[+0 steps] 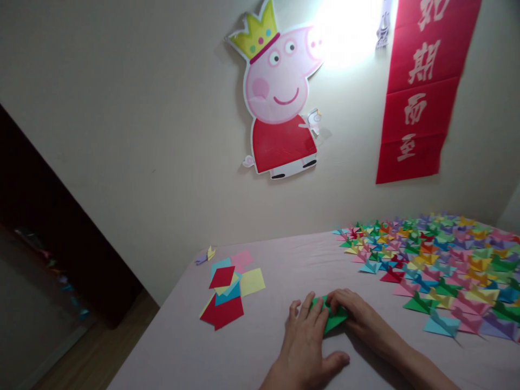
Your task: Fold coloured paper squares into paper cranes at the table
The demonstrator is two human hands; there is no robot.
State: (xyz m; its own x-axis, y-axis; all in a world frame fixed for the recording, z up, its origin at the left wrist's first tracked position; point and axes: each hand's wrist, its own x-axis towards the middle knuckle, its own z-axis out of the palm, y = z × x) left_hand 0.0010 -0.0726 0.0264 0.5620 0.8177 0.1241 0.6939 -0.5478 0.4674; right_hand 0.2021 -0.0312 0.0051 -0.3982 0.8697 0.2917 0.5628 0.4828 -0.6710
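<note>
A partly folded sheet of green origami paper (335, 322) lies on the pale bed-like surface in front of me. My left hand (305, 330) rests flat over its left side, fingers stretched out and the thumb spread away toward the right. At the paper's upper right edge, my right hand (354, 310) has its fingers bent and closed on the sheet. Both hands cover much of the paper, so its full folded shape is hidden.
Loose square papers (229, 295) in red, blue, yellow and pink lie to the left. Behind them are small folded paper pieces (206, 256). Rows of colourful folded paper cranes (442, 271) fill the right side. A wall (182, 162) with a pig cutout (280, 97) and red banner (422, 103) stands behind.
</note>
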